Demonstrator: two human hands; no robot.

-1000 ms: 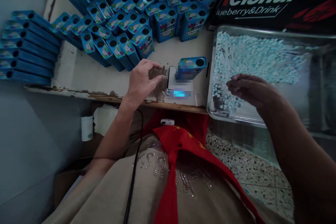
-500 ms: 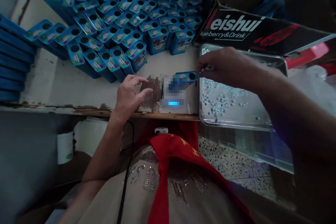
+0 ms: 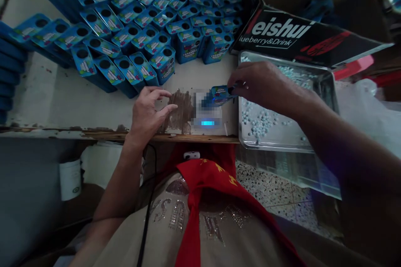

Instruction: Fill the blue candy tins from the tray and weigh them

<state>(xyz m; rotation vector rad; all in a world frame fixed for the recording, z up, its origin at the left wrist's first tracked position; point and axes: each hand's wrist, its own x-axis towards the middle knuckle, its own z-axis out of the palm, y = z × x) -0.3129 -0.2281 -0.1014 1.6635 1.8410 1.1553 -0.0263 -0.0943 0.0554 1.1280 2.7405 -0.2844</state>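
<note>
A blue candy box (image 3: 219,91) lies tilted on a small scale (image 3: 209,113), which is partly blurred and has a lit blue display. The fingers of my right hand (image 3: 250,81) are closed together at the box's right end, over its round hole. What they hold is hidden. Under that hand is a metal tray (image 3: 282,147) with small pale round candies (image 3: 261,125). My left hand (image 3: 152,110) rests at the table's front edge, left of the scale, with thumb and fingers apart and nothing between them.
Many blue boxes (image 3: 134,41) with round holes in their tops stand in rows across the back and left. A black printed carton (image 3: 300,35) stands behind the tray. A clear plastic bag (image 3: 366,104) is at the right. A dark cord (image 3: 150,212) hangs down my front.
My right hand has moved left from the tray's edge onto the hole end of the box. My left hand has shifted slightly left, still open. The view has shifted a little.
</note>
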